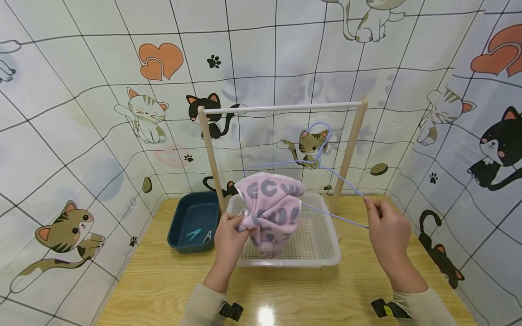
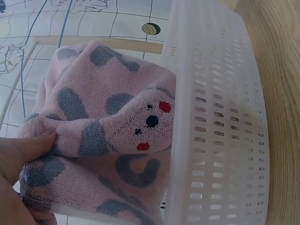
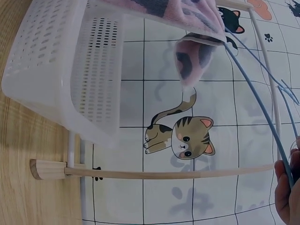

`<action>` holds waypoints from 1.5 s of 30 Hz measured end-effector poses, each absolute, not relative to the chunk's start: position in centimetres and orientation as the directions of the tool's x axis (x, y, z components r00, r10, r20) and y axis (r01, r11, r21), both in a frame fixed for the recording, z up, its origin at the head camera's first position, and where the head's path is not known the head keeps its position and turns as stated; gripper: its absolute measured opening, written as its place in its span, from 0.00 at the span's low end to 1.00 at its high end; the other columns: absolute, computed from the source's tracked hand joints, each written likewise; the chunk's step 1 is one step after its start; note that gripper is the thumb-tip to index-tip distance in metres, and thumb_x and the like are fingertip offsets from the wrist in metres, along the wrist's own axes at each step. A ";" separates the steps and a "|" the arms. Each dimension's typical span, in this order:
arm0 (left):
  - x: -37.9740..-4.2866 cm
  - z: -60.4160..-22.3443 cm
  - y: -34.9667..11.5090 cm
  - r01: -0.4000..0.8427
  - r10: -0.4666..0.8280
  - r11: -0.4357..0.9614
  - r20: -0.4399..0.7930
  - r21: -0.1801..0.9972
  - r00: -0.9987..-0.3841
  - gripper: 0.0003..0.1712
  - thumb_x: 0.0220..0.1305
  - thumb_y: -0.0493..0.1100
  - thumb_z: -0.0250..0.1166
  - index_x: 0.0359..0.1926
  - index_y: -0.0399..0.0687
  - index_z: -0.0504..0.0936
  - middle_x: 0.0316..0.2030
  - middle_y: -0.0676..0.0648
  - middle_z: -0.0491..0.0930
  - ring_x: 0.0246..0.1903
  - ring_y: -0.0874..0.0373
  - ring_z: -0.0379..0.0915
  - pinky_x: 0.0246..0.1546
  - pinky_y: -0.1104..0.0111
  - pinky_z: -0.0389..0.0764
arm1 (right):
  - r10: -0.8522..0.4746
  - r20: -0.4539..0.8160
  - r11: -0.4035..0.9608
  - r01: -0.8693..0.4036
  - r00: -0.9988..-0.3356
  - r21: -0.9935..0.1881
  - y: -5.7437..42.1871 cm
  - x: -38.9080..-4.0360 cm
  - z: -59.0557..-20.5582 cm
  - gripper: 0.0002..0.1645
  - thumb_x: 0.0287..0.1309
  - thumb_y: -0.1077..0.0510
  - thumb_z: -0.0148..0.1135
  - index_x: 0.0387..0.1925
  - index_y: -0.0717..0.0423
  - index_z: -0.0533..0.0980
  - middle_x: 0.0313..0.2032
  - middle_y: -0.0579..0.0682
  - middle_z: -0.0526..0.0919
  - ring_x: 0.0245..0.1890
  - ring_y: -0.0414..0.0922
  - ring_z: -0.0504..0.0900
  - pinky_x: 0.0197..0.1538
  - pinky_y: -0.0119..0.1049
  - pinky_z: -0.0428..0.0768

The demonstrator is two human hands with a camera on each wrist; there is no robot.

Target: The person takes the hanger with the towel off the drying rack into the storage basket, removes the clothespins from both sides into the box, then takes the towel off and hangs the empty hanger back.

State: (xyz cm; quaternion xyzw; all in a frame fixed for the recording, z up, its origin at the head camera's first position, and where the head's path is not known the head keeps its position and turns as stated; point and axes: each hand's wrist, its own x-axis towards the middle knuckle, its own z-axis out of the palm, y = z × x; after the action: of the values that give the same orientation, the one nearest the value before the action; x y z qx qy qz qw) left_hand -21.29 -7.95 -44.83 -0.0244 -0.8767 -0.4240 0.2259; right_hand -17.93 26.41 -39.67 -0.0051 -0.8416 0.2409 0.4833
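My left hand [image 1: 229, 236] pinches a bunched edge of a pink towel [image 1: 281, 192] with grey lettering. The towel hangs over a white perforated basket [image 1: 334, 253], and its lower part dips inside the rim. In the left wrist view an embroidered face with red cheeks shows on the towel [image 2: 126, 124]. My right hand [image 1: 389, 233] grips one end of a blue wire clothes hanger [image 1: 342, 179], its hook pointing up and away. The hanger's lower bar passes behind the towel, where part of it is hidden. In the right wrist view the fingers [image 3: 283, 187] curl round the hanger's wire.
Behind the basket stands a wooden rack with a white top rail [image 1: 281, 108]. A dark blue tub [image 1: 175, 226] sits at the left on the wooden table [image 1: 155, 280], holding clothespins [image 1: 194, 234]. Cat-patterned sheeting [image 1: 261, 54] encloses the back and sides.
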 end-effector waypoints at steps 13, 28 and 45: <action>-21.3 -44.8 -8.0 0.167 -0.187 0.691 0.397 0.703 -0.898 0.25 0.47 0.44 0.79 0.50 0.50 0.87 0.37 0.49 0.77 0.35 0.52 0.77 0.30 0.59 0.75 | 0.287 0.787 0.873 -0.189 -0.546 -0.449 27.1 -18.0 -39.4 0.18 0.66 0.54 0.61 0.28 0.64 0.80 0.12 0.48 0.70 0.08 0.35 0.55 0.14 0.32 0.54; -22.3 -45.2 -8.4 0.237 -0.025 0.552 0.299 0.800 -0.954 0.28 0.60 0.38 0.70 0.62 0.44 0.77 0.62 0.39 0.68 0.60 0.40 0.67 0.55 0.47 0.71 | 0.331 0.786 0.863 -0.170 -0.523 -0.476 27.2 -18.3 -38.5 0.20 0.67 0.51 0.60 0.28 0.64 0.80 0.13 0.50 0.73 0.09 0.29 0.55 0.14 0.30 0.54; -21.1 -44.8 -8.8 0.255 0.005 0.409 0.277 0.877 -0.961 0.18 0.67 0.37 0.59 0.58 0.43 0.79 0.61 0.41 0.70 0.55 0.42 0.73 0.55 0.44 0.69 | 0.246 0.790 0.853 -0.261 -0.562 -0.451 26.1 -19.8 -38.6 0.15 0.65 0.54 0.63 0.28 0.64 0.81 0.14 0.49 0.72 0.11 0.37 0.59 0.17 0.30 0.56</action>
State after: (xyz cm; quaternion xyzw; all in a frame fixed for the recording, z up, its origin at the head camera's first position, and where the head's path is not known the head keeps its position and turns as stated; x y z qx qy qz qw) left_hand -21.12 -8.81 -44.80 -0.0782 -0.8312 -0.5381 0.1157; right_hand -19.81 26.11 -38.58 0.0043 -0.8412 0.2706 0.4680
